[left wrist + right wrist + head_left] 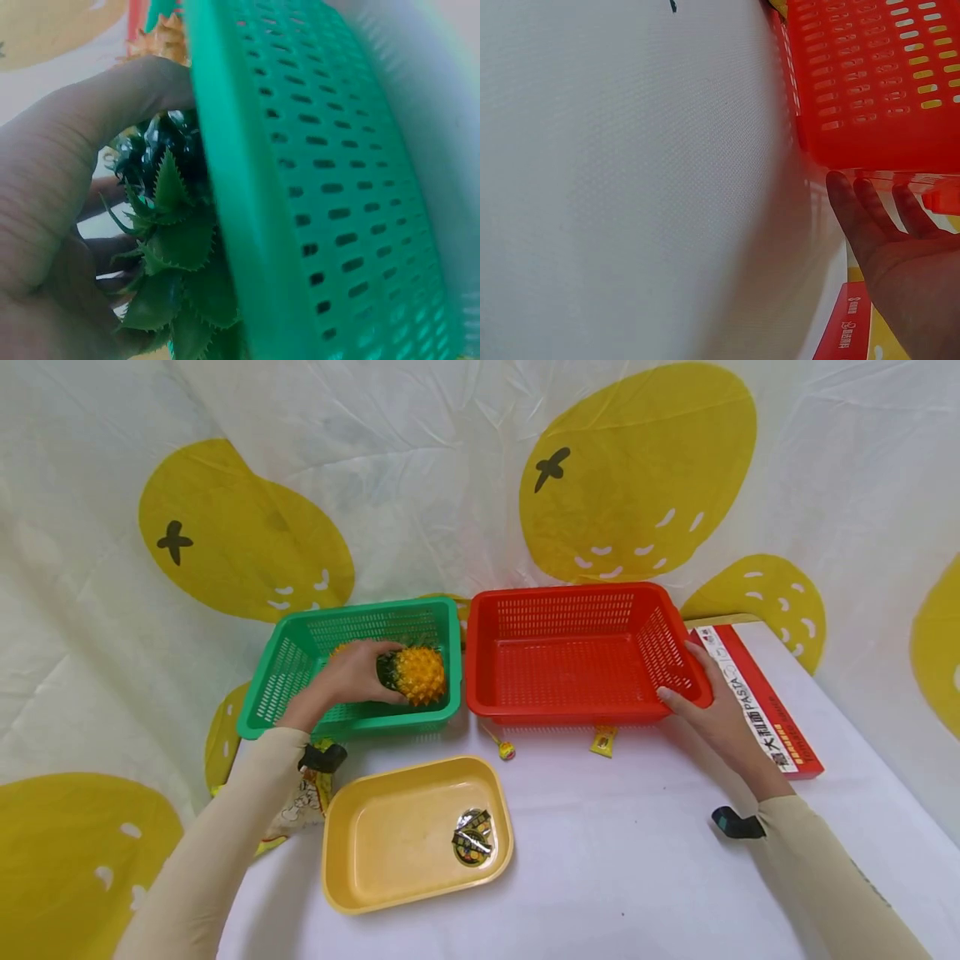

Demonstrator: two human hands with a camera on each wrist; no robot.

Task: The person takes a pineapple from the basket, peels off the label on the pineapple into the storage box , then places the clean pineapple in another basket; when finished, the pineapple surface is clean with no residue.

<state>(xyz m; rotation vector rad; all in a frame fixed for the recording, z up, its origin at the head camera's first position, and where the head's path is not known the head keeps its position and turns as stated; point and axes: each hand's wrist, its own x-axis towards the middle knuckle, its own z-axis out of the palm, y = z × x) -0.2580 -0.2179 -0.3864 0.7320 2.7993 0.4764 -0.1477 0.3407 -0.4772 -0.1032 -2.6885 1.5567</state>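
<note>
Inside the green basket (345, 724), my left hand (352, 672) grips a pineapple (422, 675) with a spiky orange-yellow body. In the left wrist view, its thumb and fingers curl round the dark part above the serrated green leaves (184, 240). Another bit of orange (340, 649) shows behind this hand, mostly hidden. At the right end of the red basket (570, 710), my right hand (705, 702) holds the rim, thumb over the edge and fingers along the outside. The right wrist view shows those fingertips (838, 184) against the basket's outer wall.
In front lies a yellow tray (397, 852) with shiny dark-patterned packets (472, 837). A lollipop (507, 750) and a small yellow packet (603, 741) lie before the red basket. The red-and-white pasta box (757, 702) is at right; a snack bag (303, 806) sits under my left forearm.
</note>
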